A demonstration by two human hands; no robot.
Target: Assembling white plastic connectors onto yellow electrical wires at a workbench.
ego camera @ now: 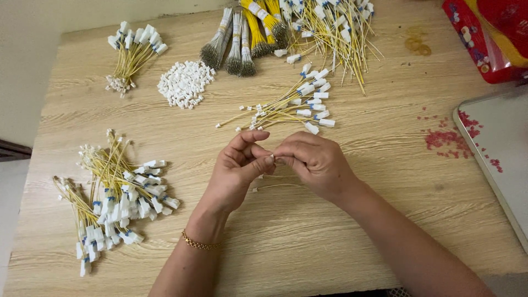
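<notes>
Yellow wire (275,186) pinched between left hand (237,168) and right hand (316,162), fingertips together over wooden table (330,231); white connector pile (185,83) well beyond.

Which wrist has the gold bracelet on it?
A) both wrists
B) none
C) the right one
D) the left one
D: the thin gold bracelet sits on the wrist just below the left hand, while the wrist of the right hand is bare.
</notes>
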